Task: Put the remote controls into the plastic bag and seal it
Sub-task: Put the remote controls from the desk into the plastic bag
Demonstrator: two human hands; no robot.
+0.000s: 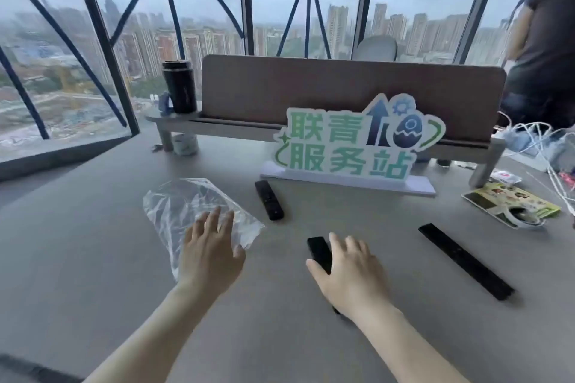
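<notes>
On the grey bench point(93, 258) the clear plastic bag point(186, 205) lies flat and crumpled, and the left hand point(210, 253) rests spread and unclenched on its near corner, gripping nothing. The right hand point(351, 270) lies loosely over the nearest remote point(319, 253), fingers not closed around it, so nothing is lifted yet. A second remote point(269, 199) sits just beside the bag's right edge, and a long third remote point(465, 261) lies well apart to the right. None is inside the bag. The likely trouble is the bag's mouth: the thin film may cling shut, and one flat palm may not open it, so a remote could snag on the edge or push the bag across the bench. The long remote may also crowd the seal.
</notes>
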